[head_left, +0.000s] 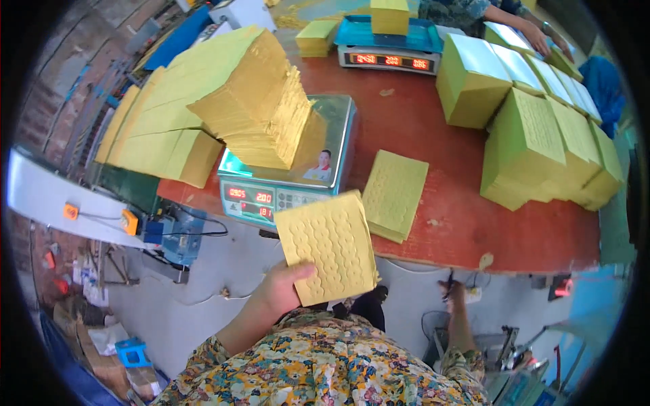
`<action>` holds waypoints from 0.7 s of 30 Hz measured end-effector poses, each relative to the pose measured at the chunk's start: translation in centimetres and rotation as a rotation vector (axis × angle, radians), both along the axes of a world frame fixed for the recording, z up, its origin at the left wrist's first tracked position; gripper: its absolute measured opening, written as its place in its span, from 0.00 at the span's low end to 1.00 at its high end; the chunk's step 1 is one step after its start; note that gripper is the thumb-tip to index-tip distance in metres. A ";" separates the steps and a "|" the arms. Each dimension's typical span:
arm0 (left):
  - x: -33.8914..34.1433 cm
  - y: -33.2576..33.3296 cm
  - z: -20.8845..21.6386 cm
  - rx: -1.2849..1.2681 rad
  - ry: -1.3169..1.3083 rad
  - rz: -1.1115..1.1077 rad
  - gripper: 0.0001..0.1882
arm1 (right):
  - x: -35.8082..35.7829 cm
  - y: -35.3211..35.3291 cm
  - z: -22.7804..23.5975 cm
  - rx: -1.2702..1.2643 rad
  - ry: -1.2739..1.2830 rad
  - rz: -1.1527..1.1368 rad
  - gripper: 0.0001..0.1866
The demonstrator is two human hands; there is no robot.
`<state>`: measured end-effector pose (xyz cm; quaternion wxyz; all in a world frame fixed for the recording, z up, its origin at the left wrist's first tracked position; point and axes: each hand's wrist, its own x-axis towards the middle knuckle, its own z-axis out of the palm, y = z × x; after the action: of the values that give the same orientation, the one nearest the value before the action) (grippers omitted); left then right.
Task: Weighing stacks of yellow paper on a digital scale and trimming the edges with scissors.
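Observation:
My left hand grips a thick stack of yellow embossed paper by its lower left corner, thumb on top. The stack is tilted in front of the table edge. Just beyond it, a digital scale with red digits bears a tall yellow paper pile, whose right side looks ragged. A smaller embossed paper stack lies flat on the red table to the right. Below the table's front edge is my right hand, its fingers closed around something small and dark that I cannot make out.
The red table carries large yellow paper blocks at left and more embossed blocks at right. A second scale stands at the back. Beyond the right blocks, another person's hands touch paper. A blue stool is lower left.

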<state>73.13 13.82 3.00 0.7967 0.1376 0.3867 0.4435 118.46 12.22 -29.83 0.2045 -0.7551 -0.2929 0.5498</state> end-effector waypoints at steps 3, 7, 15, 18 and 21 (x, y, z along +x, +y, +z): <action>-1.3 2.4 -1.2 0.098 -0.219 0.018 0.33 | -8.1 -7.7 6.0 -0.021 0.318 -0.140 0.10; -1.2 4.0 0.2 0.082 -0.257 -0.090 0.34 | -17.5 -11.4 20.7 0.327 -0.007 0.303 0.18; -2.5 3.8 0.8 0.156 -0.212 -0.182 0.34 | -25.0 -12.6 30.2 0.433 -0.062 0.261 0.25; -2.8 3.8 1.1 0.182 -0.184 -0.187 0.35 | -25.9 -12.9 28.6 0.462 -0.052 0.252 0.25; -3.4 3.7 1.0 0.180 -0.169 -0.172 0.36 | -26.3 -12.1 28.8 0.477 -0.006 0.250 0.25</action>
<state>69.75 17.50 3.96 0.8459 0.2033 0.2636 0.4168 92.19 0.16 -1.01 0.3063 -0.6451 -0.5058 0.4840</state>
